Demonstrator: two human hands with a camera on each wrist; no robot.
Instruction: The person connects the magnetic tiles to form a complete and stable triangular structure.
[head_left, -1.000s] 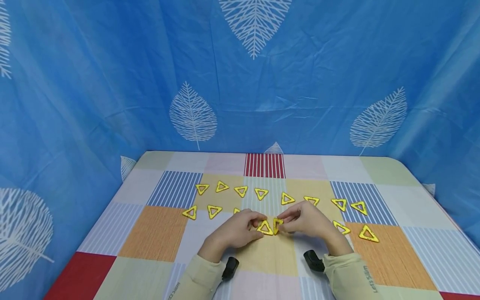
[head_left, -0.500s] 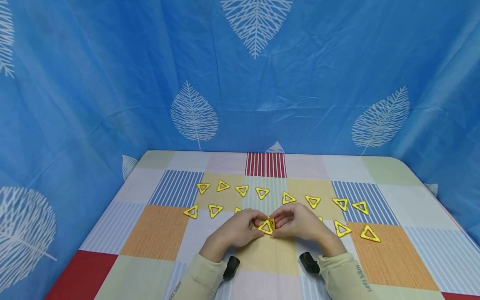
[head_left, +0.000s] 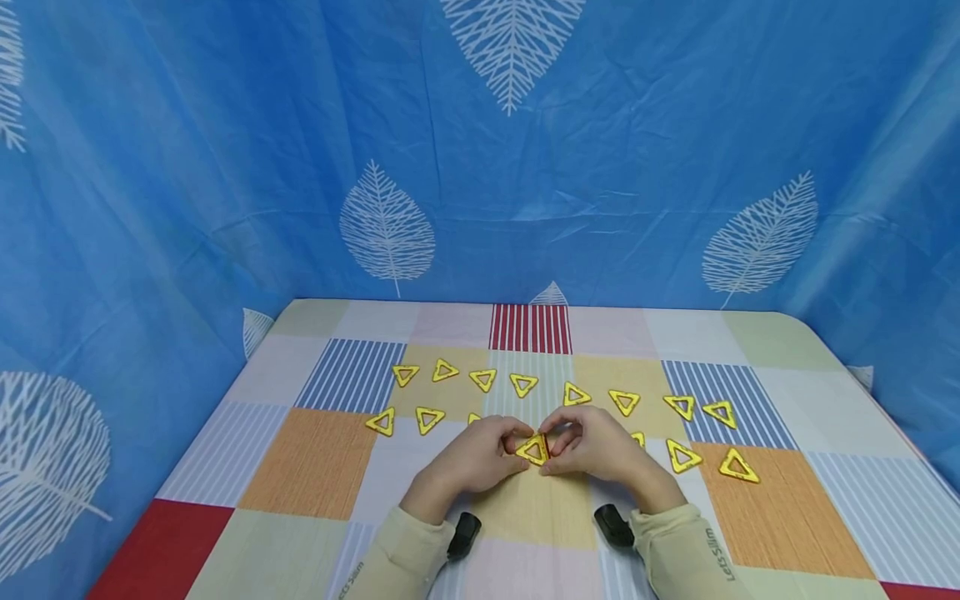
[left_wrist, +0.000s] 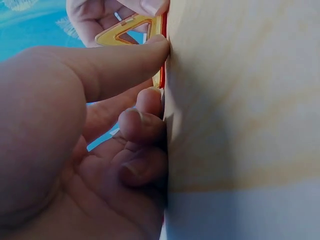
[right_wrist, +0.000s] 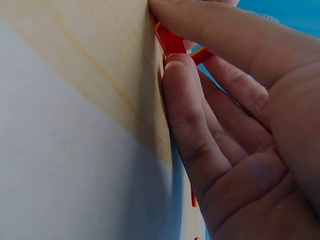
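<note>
Between the two hands lies a flat yellow triangular frame tile (head_left: 529, 451), with red showing along its edge. My left hand (head_left: 474, 455) holds it at its left side, thumb near and fingertips far. A second yellow triangular tile (left_wrist: 122, 36) stands up from the cloth against the flat tile's right side in the left wrist view. My right hand (head_left: 600, 448) pinches this raised tile between thumb and fingers. Only a red part of a tile (right_wrist: 171, 42) shows past the right fingers in the right wrist view. Whether the two edges fully meet is hidden by fingertips.
Several more yellow triangles lie flat in two loose rows beyond and beside the hands, such as one tile (head_left: 430, 420) at left and another tile (head_left: 739, 466) at right. A patchwork cloth (head_left: 300, 467) covers the table. Blue curtains (head_left: 630, 167) hang behind and at the sides.
My right hand has moved left with its tile, bringing it up against the flat tile. My left hand has stayed almost in place on the flat tile.
</note>
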